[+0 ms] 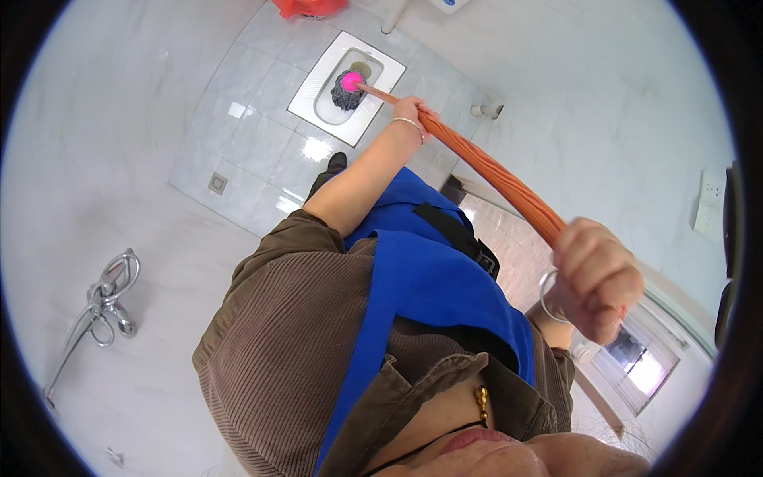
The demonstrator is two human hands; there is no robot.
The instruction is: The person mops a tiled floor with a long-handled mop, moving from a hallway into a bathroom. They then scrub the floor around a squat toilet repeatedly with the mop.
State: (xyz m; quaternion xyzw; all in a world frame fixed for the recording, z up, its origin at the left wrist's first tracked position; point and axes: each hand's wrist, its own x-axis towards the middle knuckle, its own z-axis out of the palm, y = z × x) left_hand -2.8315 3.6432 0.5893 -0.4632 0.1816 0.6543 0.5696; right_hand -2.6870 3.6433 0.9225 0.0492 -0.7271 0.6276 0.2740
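Note:
A mop with an orange, wood-grained handle (497,173) runs diagonally between my hands. My left hand (412,113) is wrapped round the lower part of the handle, with a bracelet on that wrist. My right hand (596,278) is closed round the upper end, which its fingers cover. At the far end, a pink socket (351,82) joins the handle to a dark grey stringy mop head (345,98). The mop head lies inside the bowl of a white squat toilet (322,114) set in the floor.
Glossy grey tiles (262,143) surround the toilet, with a square floor drain (217,183) to its left. A red plastic bag (310,7) and a white pipe (393,16) stand beyond. A chrome shower mixer (107,294) is on the left wall; a small valve (487,110) juts out at right.

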